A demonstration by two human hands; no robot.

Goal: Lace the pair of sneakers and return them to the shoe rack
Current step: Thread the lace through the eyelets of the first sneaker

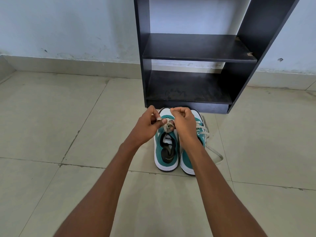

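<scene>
Two teal and white sneakers stand side by side on the floor, toes toward the rack. Over the left sneaker (166, 151) both hands work its pale lace (166, 126). My left hand (147, 124) has the lace wrapped round a finger and pinched. My right hand (183, 120) pinches the other end above the toe. The right sneaker (200, 139) is partly hidden by my right forearm; its lace (215, 153) trails loose onto the floor to the right. The dark shoe rack (196, 57) stands just beyond the sneakers.
The rack's lower shelf (188, 88) and middle shelf (196, 47) hold nothing. It stands against a pale blue wall (68, 28). Beige floor tiles (51, 117) spread to the left, right and front of the sneakers.
</scene>
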